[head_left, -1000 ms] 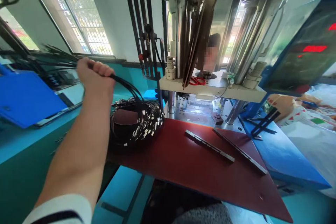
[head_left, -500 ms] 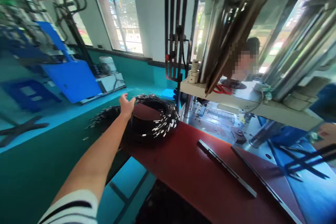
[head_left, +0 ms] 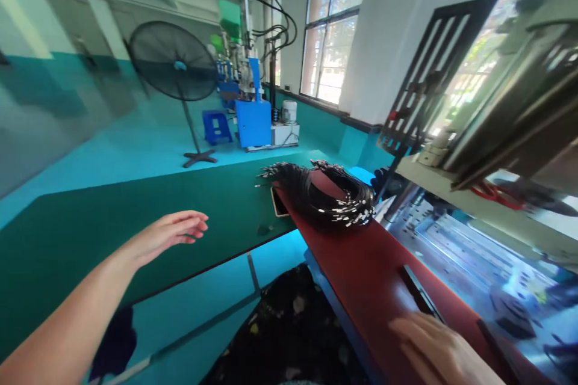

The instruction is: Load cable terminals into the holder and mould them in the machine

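Note:
My left hand point(head_left: 174, 233) hovers above the green tabletop point(head_left: 103, 204), fingers loosely stretched and holding nothing. At the lower right, my right hand point(head_left: 436, 346) is over the red board point(head_left: 343, 277), slightly blurred, its fingers extended beside the near end of a dark narrow bar point(head_left: 419, 292). I cannot tell whether it touches the bar. A coiled bundle of black cables point(head_left: 300, 189) with pale tips lies on the far end of the board, apart from both hands. A second dark bar point(head_left: 501, 352) lies to the right of the right hand, partly hidden.
A large press point(head_left: 478, 162) with metal columns stands at the right, with red-handled scissors point(head_left: 497, 195) on its ledge. A phone-like object point(head_left: 279, 203) lies under the board's far left edge. A standing fan point(head_left: 176, 66), blue stool point(head_left: 217, 126) and blue machine point(head_left: 253, 123) are farther back.
The view has swung left. My left hand has moved away from the cable bundle, back over the green tabletop. My right hand has come into view near the dark bars.

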Tool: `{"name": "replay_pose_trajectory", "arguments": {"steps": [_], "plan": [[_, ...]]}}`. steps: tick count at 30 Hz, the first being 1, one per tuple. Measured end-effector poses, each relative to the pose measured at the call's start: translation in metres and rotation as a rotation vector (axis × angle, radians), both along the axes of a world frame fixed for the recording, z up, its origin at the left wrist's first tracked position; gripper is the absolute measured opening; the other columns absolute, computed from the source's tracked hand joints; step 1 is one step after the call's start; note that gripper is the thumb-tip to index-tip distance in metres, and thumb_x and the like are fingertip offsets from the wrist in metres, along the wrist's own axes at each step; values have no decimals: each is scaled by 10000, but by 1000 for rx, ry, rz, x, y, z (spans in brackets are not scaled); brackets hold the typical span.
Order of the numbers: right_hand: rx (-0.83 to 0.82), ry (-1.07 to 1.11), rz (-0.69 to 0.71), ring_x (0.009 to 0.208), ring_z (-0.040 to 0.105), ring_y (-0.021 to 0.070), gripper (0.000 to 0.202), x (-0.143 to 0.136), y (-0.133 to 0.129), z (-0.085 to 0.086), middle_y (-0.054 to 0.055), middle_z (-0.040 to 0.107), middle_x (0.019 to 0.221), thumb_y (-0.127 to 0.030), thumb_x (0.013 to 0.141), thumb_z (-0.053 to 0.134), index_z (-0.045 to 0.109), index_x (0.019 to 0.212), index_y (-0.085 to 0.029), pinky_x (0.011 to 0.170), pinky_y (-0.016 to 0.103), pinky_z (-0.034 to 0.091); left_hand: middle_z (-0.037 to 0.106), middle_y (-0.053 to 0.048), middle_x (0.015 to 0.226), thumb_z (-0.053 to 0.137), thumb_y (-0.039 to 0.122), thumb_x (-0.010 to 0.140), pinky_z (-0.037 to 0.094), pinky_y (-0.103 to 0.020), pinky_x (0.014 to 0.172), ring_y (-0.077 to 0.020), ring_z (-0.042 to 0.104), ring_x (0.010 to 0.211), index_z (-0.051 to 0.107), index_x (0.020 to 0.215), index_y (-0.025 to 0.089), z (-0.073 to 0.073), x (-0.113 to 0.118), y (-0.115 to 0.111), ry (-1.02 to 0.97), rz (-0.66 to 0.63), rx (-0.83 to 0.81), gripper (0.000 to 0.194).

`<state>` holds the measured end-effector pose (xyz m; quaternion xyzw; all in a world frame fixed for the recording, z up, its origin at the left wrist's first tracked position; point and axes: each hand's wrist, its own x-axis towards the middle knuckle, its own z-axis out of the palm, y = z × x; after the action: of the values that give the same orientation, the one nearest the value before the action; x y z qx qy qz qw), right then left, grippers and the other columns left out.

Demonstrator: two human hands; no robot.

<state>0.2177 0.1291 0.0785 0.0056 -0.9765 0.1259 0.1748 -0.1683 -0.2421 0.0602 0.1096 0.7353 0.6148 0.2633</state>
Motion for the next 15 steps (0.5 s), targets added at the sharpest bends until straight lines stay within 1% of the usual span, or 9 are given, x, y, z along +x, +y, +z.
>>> {"name": "replay_pose_trajectory", "arguments": {"steps": [1,3,5,7,9,11,13,15], "plan": [[20,-37,51,854,622,166,203,-21,0,2,24,669,931,-250,851,491,623,1005,-262,747,270,521,665,-58,892,704,409,650,476,-283,724,-187,609,826,610,965,174,0,3,1,-36,-33,41,405],[54,-103,99,891,616,186,248,-69,-1,6,55,663,969,-198,850,442,613,1027,-221,780,311,510,665,-78,857,704,382,660,478,-281,706,-180,614,777,619,944,149,-3,4,13,-104,-90,104,378],[56,-145,94,935,599,204,267,-122,0,7,80,650,1001,-187,846,413,602,1035,-184,823,353,487,661,-76,811,696,365,674,474,-273,685,-162,612,721,624,911,133,-13,-3,36,-167,-138,135,339],[39,-177,56,970,580,212,275,-178,2,7,93,642,1014,-180,835,411,589,1044,-156,865,365,453,655,-71,779,690,355,679,467,-267,660,-146,605,675,623,879,124,-27,-17,65,-218,-176,171,313],[16,-205,-34,963,579,213,282,-232,4,5,90,640,995,-195,827,431,566,1068,-140,859,348,438,647,-63,753,683,356,681,460,-263,644,-134,597,645,616,866,123,-42,-35,96,-263,-188,226,305],[8,-256,-177,916,595,228,328,-281,4,2,88,639,969,-278,827,466,527,1115,-134,796,341,446,640,-56,740,676,363,681,456,-264,636,-129,592,630,608,864,125,-57,-54,127,-306,-199,275,308],[42,-336,-313,877,607,264,490,-321,-1,-4,105,632,960,-428,792,523,474,1175,-126,715,348,452,631,-49,736,672,373,676,451,-262,622,-125,587,619,599,864,128,-69,-72,155,-341,-225,308,317],[140,-399,-393,868,605,304,737,-348,-11,-13,143,615,973,-537,699,606,399,1256,-100,671,357,451,619,-36,725,667,383,668,437,-249,595,-114,573,599,589,860,133,-78,-88,178,-355,-244,315,325]]}}
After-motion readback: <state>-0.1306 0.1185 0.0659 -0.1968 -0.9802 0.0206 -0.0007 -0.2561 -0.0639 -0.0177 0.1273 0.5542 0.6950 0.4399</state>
